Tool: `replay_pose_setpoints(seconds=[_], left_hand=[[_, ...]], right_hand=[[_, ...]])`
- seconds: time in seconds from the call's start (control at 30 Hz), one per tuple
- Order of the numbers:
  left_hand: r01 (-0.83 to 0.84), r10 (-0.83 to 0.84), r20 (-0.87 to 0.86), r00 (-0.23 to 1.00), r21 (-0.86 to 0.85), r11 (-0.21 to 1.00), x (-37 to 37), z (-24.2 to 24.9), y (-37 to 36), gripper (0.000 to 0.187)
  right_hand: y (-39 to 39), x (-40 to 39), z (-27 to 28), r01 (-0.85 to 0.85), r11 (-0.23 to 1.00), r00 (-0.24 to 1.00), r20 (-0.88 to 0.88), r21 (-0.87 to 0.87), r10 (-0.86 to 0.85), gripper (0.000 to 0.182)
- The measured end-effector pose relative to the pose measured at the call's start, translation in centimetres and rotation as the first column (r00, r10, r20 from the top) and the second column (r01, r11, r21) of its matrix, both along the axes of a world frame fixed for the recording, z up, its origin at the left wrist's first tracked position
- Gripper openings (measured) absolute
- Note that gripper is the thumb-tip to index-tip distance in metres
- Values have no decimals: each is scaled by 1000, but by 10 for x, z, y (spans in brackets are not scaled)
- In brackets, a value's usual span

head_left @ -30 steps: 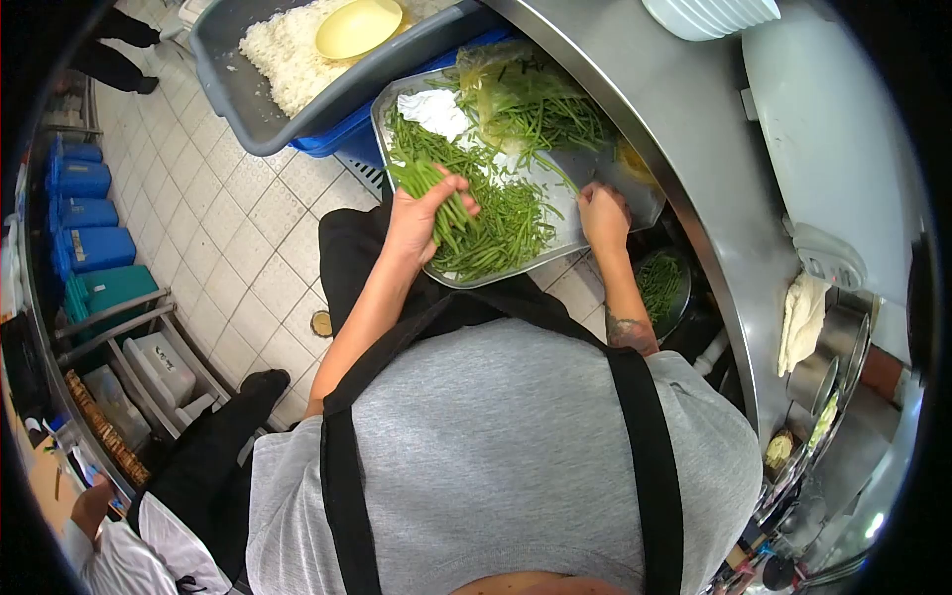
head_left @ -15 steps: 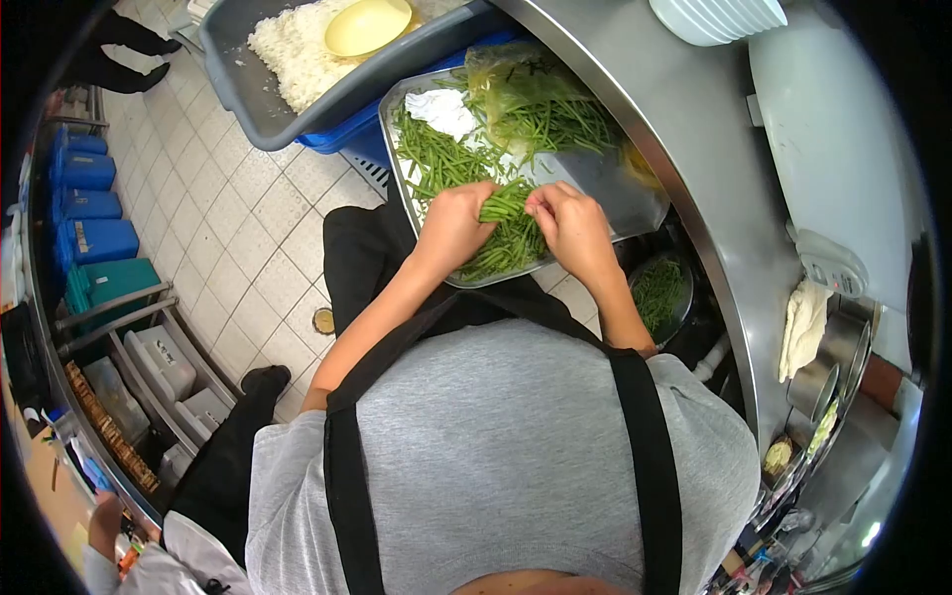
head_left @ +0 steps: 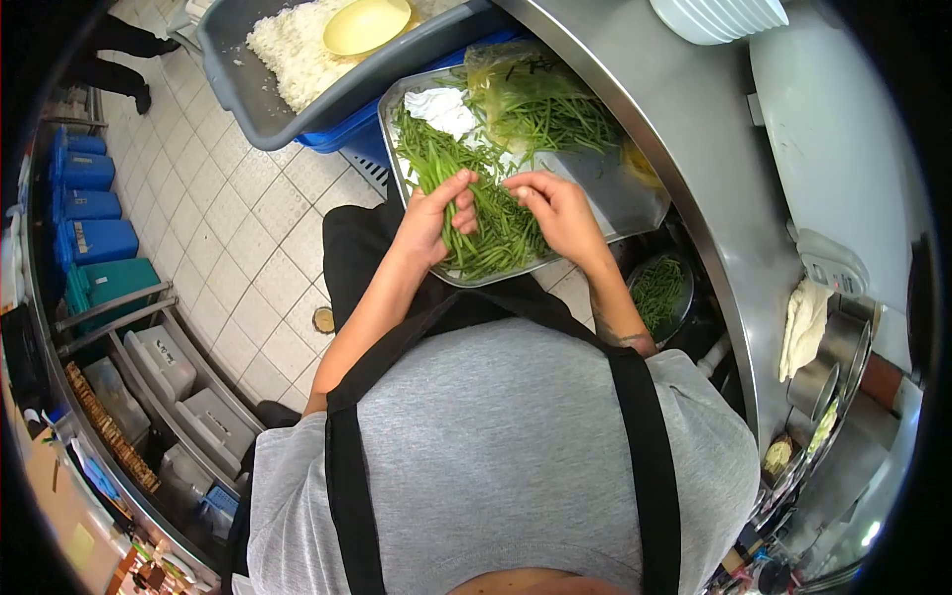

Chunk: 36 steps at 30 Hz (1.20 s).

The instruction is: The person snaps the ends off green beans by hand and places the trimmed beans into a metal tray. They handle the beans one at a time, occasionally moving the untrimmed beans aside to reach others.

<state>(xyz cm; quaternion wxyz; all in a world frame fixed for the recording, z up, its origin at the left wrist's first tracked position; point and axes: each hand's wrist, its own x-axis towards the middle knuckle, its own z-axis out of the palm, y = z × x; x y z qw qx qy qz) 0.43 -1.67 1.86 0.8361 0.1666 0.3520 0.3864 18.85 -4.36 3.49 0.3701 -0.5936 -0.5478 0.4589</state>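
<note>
A metal tray (head_left: 395,183) in front of my body holds cut green stalks (head_left: 501,238), which look like green beans. My left hand (head_left: 436,220) is closed around a bunch of long green stalks (head_left: 428,159) over the tray's left part. To its right, my right hand (head_left: 560,208) is over the stalks with thumb and index finger close together; whether something small is between them is too small to tell. A yellowish plastic bag (head_left: 496,74) with more stalks lies at the tray's far side, beside white crumpled paper (head_left: 441,109).
A grey tub (head_left: 248,114) with white rice and a yellow bowl (head_left: 367,26) stands beyond the tray. A steel counter (head_left: 684,129) curves along the right. Below it is a bowl of cut greens (head_left: 659,293). Blue bins (head_left: 104,238) line the left. A person's legs (head_left: 124,59) show at upper left.
My left hand has turned and moved slightly left, with long stalks now showing above it. My right hand has shifted slightly left. The person at lower left has mostly gone from view; the far legs have moved.
</note>
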Motion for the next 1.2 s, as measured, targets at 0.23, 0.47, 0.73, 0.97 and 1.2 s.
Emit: replay_pose_setpoints(seconds=[0.23, 0.47, 0.73, 0.97, 1.2], left_hand=[[-68, 69, 71, 995, -21, 997, 1, -5, -2, 19], [-131, 200, -226, 953, 287, 949, 6, -2, -10, 12], [-48, 306, -364, 880, 573, 818, 8, 9, -14, 8], [-218, 246, -118, 962, 207, 954, -3, -10, -2, 21], [19, 111, -363, 925, 338, 941, 7, -9, -7, 7]], right_hand=[[-7, -14, 0, -270, 963, 944, 200, 21, 261, 19], [2, -7, -30, 8, 993, 996, -88, -117, -18, 18], [8, 13, -54, 12, 959, 959, -269, -284, -92, 19], [27, 67, -75, 152, 966, 765, 594, 208, -248, 25], [33, 74, -79, 145, 970, 756, 611, 193, -234, 16]])
